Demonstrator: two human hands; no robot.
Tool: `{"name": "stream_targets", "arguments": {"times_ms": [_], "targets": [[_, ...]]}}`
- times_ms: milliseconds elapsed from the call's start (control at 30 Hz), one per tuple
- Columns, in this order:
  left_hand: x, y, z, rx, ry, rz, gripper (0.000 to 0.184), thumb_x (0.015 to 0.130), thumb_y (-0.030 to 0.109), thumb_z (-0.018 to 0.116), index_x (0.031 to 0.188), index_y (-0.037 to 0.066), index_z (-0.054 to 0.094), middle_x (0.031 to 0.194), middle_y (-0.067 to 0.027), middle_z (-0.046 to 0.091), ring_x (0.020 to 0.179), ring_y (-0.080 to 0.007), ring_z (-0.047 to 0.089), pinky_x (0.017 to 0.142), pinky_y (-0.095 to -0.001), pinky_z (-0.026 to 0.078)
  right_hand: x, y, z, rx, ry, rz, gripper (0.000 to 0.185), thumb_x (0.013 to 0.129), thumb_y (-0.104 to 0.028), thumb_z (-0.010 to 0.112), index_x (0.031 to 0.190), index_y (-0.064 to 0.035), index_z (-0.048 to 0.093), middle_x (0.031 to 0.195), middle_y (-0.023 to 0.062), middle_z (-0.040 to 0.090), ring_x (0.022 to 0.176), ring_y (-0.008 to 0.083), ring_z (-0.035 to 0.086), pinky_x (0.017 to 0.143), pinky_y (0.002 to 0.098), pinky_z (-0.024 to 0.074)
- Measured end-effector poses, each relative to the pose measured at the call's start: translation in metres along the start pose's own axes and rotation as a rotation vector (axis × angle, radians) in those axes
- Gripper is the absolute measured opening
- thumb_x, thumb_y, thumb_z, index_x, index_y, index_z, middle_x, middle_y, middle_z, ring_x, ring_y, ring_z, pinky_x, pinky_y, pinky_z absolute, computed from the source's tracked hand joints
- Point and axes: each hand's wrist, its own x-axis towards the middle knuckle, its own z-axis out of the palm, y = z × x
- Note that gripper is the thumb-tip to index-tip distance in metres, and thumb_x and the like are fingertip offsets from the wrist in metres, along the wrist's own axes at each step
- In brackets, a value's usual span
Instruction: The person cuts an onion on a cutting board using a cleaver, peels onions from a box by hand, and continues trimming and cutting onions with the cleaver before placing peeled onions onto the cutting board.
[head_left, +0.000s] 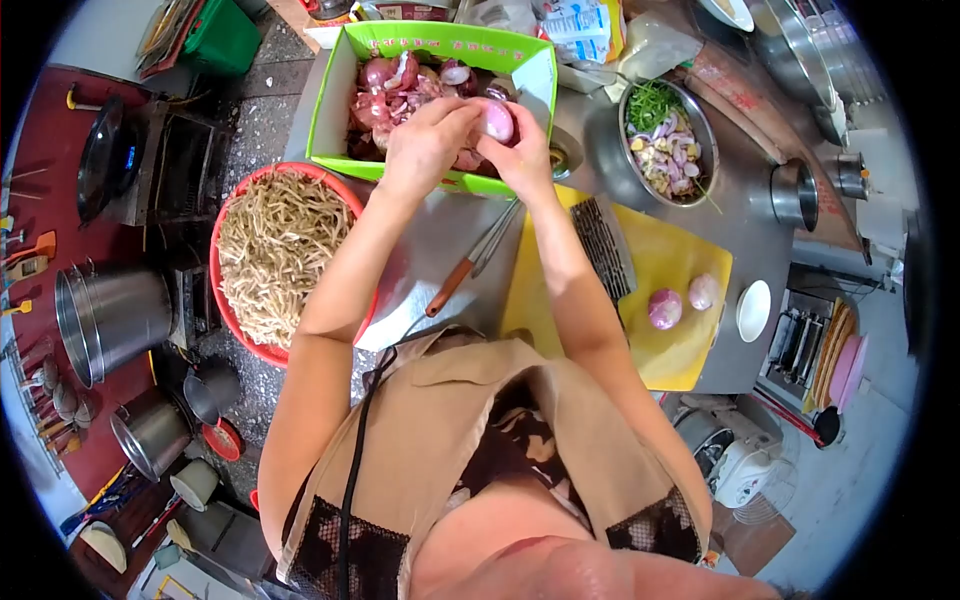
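Note:
Over the green-edged box [533, 78], my right hand [520, 155] holds a purple onion [497, 121] between thumb and fingers. My left hand [430, 145] is at the onion's left side, its fingers drawn together against it; whether a bit of skin is between them is too small to tell. Onions and loose red skins [385, 105] fill the box beneath both hands. Two peeled onions [665, 309] lie on the yellow cutting board [640, 350]. A dark cleaver blade [602, 245] rests on the board, partly behind my right forearm.
A red basin [216, 250] of pale, thin strips stands at the left. Beside the board are a metal bowl [712, 150] of chopped greens and onion pieces and a small white bowl [753, 310]. A wooden-handled whisk [450, 287] lies between my forearms.

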Motion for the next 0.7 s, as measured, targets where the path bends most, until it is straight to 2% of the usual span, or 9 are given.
{"name": "stream_targets", "arguments": {"times_ms": [133,200,267,400,600,700], "targets": [[0.003,0.002,-0.002,0.011,-0.052,0.007,0.025,0.076,0.008,0.066,0.101,0.007,0.066,0.097,-0.0066,0.066,0.086,-0.0269,0.066,0.066,-0.0358,0.055,-0.002,-0.008,-0.002,-0.013,-0.016,0.023,0.053,0.068,-0.018,0.079,0.113,-0.0001,0.058,0.099,0.0099,0.067,0.088,0.0147,0.063,0.079,0.0295,0.0515],[0.003,-0.001,-0.003,0.145,-0.159,0.017,0.023,0.074,0.009,0.066,0.097,0.007,0.065,0.095,-0.007,0.065,0.083,-0.0281,0.066,0.064,-0.0374,0.055,-0.003,-0.008,-0.001,-0.022,-0.032,0.033,0.052,0.068,-0.018,0.08,0.112,-0.0012,0.059,0.098,0.0093,0.067,0.087,0.0145,0.063,0.078,0.0294,0.0517],[0.005,-0.004,-0.005,0.104,-0.132,0.06,0.02,0.077,0.008,0.067,0.096,0.007,0.066,0.09,-0.0069,0.064,0.078,-0.0271,0.065,0.063,-0.0368,0.054,-0.003,-0.007,-0.002,-0.122,-0.026,0.015,0.05,0.068,-0.018,0.079,0.112,-0.0028,0.06,0.096,0.0082,0.068,0.086,0.0139,0.063,0.077,0.029,0.0515],[0.007,-0.012,-0.003,-0.012,-0.074,0.129,0.015,0.078,0.008,0.069,0.093,0.007,0.066,0.079,-0.0071,0.059,0.071,-0.0265,0.063,0.06,-0.0375,0.052,-0.003,-0.008,-0.001,-0.061,-0.023,0.023,0.049,0.068,-0.018,0.079,0.111,-0.0032,0.06,0.093,0.0079,0.068,0.084,0.0138,0.063,0.076,0.0291,0.0517],[0.006,-0.012,0.003,0.096,-0.149,0.063,0.012,0.078,0.009,0.068,0.09,0.006,0.066,0.076,-0.0088,0.058,0.07,-0.0291,0.062,0.061,-0.0398,0.051,-0.002,-0.003,-0.002,-0.068,-0.061,0.053,0.047,0.069,-0.019,0.078,0.109,-0.0018,0.061,0.092,0.0085,0.068,0.083,0.0134,0.063,0.076,0.029,0.0519],[0.009,-0.019,0.005,0.009,-0.07,-0.033,0.011,0.078,0.008,0.068,0.088,0.004,0.067,0.078,-0.0097,0.061,0.072,-0.0285,0.063,0.064,-0.0371,0.052,-0.004,-0.007,0.001,-0.126,-0.002,0.025,0.047,0.068,-0.015,0.079,0.11,-0.0017,0.061,0.094,0.0081,0.068,0.086,0.0131,0.063,0.078,0.0291,0.0517]]}}
